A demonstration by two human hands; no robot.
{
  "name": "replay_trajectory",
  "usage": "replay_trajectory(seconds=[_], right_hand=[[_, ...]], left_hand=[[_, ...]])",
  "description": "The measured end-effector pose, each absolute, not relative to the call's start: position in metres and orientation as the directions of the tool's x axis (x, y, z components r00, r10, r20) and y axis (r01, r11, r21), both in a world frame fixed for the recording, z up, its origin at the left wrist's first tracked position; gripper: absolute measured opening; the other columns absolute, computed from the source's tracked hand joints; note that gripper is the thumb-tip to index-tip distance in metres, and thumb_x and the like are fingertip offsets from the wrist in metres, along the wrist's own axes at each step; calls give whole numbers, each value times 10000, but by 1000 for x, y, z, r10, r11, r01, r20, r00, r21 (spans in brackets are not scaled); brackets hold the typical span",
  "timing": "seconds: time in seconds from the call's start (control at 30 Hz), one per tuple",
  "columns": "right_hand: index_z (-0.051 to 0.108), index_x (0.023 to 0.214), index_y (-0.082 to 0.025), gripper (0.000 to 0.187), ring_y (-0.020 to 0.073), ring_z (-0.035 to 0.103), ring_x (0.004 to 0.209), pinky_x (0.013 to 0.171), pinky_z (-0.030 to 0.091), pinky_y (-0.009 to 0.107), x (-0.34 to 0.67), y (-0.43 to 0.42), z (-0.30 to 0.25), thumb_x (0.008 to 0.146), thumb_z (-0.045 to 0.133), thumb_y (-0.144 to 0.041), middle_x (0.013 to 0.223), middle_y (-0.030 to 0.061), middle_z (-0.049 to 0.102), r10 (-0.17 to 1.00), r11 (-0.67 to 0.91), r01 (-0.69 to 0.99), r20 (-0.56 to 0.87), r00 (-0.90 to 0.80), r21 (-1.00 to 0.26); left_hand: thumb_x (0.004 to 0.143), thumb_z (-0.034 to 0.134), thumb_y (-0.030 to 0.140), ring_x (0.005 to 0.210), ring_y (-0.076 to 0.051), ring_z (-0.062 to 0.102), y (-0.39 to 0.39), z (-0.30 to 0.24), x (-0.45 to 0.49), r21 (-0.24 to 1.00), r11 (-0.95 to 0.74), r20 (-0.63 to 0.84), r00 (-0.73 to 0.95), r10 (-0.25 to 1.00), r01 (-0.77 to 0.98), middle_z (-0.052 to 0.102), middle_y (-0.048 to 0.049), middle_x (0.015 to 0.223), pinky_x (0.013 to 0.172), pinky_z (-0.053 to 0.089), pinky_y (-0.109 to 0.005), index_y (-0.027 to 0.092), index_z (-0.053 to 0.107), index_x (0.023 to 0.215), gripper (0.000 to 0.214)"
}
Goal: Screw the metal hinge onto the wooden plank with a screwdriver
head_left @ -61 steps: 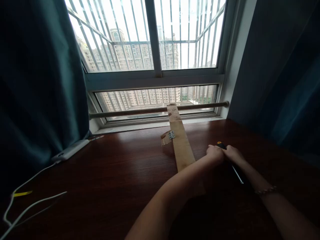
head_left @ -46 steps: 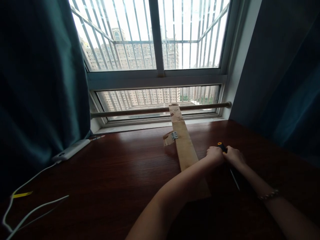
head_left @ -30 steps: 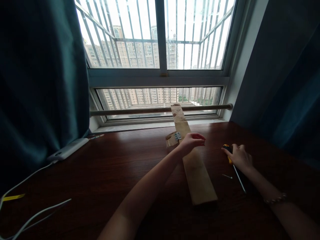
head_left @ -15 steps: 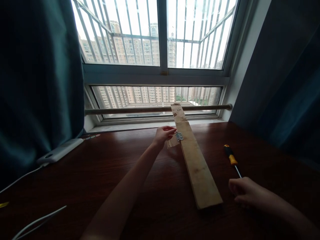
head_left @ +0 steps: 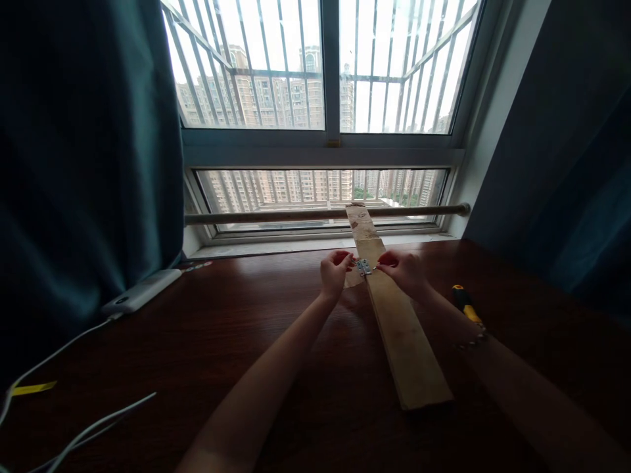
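A long pale wooden board (head_left: 409, 348) lies lengthwise across the dark table, its far end at the window rail. Near its left edge sits a metal hinge (head_left: 363, 267), with one leaf on the board and the other over a small brown wooden piece (head_left: 353, 278). My left hand (head_left: 335, 270) is pinched just left of the hinge; what its fingertips hold is too small to make out. From the right, my right hand (head_left: 403, 270) pinches a small shiny metal piece (head_left: 376, 267), possibly a screw, above the board. A black and yellow screwdriver (head_left: 464, 302) lies beyond my right forearm, its shaft hidden.
A white power strip (head_left: 142, 292) with a cable lies at the left by the dark curtain (head_left: 98, 164). White cable ends (head_left: 108, 415) and a yellow strip (head_left: 34, 389) are at the near left. A horizontal rail (head_left: 276, 216) crosses the window behind the table.
My right hand has left the screwdriver on the table and moved left and forward to the hinge. My left hand stays beside the hinge. The view has shifted slightly left.
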State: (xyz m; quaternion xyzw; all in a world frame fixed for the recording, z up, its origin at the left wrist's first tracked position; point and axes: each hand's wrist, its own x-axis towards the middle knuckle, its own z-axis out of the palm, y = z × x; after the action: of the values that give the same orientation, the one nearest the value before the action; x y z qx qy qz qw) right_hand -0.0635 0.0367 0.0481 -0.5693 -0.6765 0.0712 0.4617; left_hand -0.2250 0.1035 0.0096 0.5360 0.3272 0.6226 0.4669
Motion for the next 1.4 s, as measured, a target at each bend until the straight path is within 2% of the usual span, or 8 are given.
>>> replay_trajectory(seconds=[0.17, 0.4, 0.67, 0.73, 0.83, 0.9, 1.07, 1.4], right_hand=[[650, 675, -181, 34, 168, 619, 627, 610, 454, 263, -74, 64, 24, 698, 632, -163, 665, 23, 671, 831, 316, 789, 555, 37, -527], [662, 775, -176, 127, 170, 612, 713, 648, 446, 250, -77, 60, 13, 799, 538, -163, 782, 45, 662, 747, 453, 802, 657, -101, -390], [649, 885, -208, 131, 201, 588, 806, 732, 445, 298, -74, 60, 6, 817, 538, -227, 852, 55, 641, 743, 443, 846, 649, -162, -296], [567, 1104, -211, 353, 229, 546, 964, 835, 429, 334, -70, 64, 9, 761, 617, -277, 1017, 71, 616, 723, 514, 804, 656, -218, -299], [255, 1368, -183, 921, 261, 368, 1196, 984, 334, 385, -63, 76, 14, 603, 746, -330, 1257, 99, 490, 711, 635, 706, 594, -376, -313], [173, 1394, -161, 1041, 273, 304, 1234, 1015, 289, 407, -61, 87, 15, 550, 763, -312, 1290, 107, 459, 746, 638, 691, 497, -443, -341], [284, 1352, -155, 947, 294, 300, 1209, 1010, 274, 417, -67, 102, 12, 514, 719, -228, 1220, 97, 488, 798, 592, 721, 389, -460, -360], [458, 1183, -131, 729, 286, 368, 1192, 994, 324, 405, -72, 96, 10, 531, 755, -264, 1215, 134, 476, 786, 581, 701, 509, -351, -414]], left_hand=[[681, 635, 346, 526, -101, 568, 102, -9, -220, 881, -367, 336, -151, 930, -299, 638, -36, 648, 519, 456, -230, 126, 589, 759, 238], [662, 655, 348, 525, -108, 573, 100, -13, -216, 892, -370, 349, -122, 929, -259, 650, -45, 663, 517, 441, -235, 121, 609, 736, 243], [631, 681, 359, 521, -109, 544, 97, -11, -218, 912, -380, 364, -120, 924, -158, 619, -24, 598, 500, 420, -222, 131, 659, 732, 251], [631, 678, 369, 535, -112, 545, 97, -11, -219, 913, -382, 364, -132, 922, -144, 625, -31, 615, 510, 423, -226, 131, 667, 739, 262], [636, 672, 385, 556, -118, 552, 100, -14, -220, 912, -392, 375, -136, 917, -124, 638, -43, 653, 529, 427, -233, 133, 673, 755, 278], [642, 668, 390, 565, -120, 554, 101, -16, -220, 909, -402, 387, -136, 912, -109, 642, -45, 663, 545, 432, -237, 136, 673, 764, 282], [654, 659, 400, 584, -122, 552, 101, -18, -219, 905, -420, 407, -143, 902, -71, 657, -52, 708, 573, 437, -244, 143, 675, 771, 283], [691, 631, 389, 625, -132, 546, 99, -6, -226, 856, -507, 516, -128, 847, 98, 673, -47, 733, 593, 400, -245, 167, 689, 761, 240]])
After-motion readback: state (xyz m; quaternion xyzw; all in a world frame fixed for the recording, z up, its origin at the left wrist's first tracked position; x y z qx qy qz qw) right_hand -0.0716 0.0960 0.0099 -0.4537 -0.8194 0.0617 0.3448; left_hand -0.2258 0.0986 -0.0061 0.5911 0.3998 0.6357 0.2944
